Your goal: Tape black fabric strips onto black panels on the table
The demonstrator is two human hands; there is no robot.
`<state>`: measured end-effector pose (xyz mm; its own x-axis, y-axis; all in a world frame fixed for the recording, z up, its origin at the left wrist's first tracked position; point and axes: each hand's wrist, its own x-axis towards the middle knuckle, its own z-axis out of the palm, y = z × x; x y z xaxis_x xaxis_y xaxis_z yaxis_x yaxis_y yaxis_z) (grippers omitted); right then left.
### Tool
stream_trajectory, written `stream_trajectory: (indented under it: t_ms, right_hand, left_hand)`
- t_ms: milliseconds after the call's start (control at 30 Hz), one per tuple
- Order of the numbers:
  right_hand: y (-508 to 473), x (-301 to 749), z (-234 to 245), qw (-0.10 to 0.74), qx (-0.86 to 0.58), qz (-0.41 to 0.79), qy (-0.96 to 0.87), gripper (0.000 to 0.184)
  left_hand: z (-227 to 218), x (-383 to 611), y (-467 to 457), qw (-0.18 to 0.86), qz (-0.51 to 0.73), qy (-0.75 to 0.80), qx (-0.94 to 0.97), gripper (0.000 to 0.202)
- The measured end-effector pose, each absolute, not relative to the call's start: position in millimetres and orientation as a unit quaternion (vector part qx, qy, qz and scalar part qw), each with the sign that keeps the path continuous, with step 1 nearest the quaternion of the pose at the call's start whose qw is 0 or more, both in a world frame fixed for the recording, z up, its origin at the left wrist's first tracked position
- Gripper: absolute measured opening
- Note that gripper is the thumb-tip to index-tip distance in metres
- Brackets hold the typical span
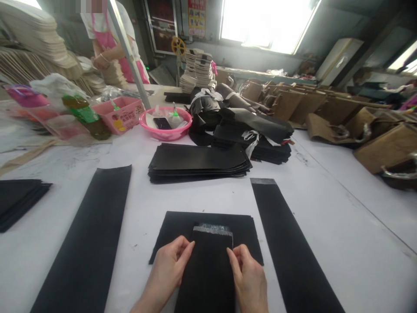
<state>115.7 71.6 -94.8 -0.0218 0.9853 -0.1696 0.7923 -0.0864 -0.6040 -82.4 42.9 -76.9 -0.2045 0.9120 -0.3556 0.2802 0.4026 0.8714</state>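
Between both hands: narrow black strip [208, 269], glue band at far end, centred on black sheet [169, 226]. Left hand [169, 269] and right hand [249, 278] each pinch one long edge, likely keeping it square. Spare long strips [87, 243] flank hands; black stack [198, 163] lies beyond.

White counter [339, 204] is observed, scuffed in places. Laid flat on it are a left black strip [87, 243], a right black strip [293, 248], a black sheet [176, 230] overlaid by a narrow strip [208, 269], a stack of black sheets [198, 163] behind, a pink basin [166, 130], and brown paper bags [384, 148] far right.
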Motion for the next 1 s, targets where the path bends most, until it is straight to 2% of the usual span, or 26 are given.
stream_trajectory:
  t_ms: [1000]
  right_hand:
    - [79,114,-92,0.087,-0.708,0.288,-0.639,0.044]
  left_hand:
    - [-98,-87,51,0.469,0.346,0.706,0.403,0.041]
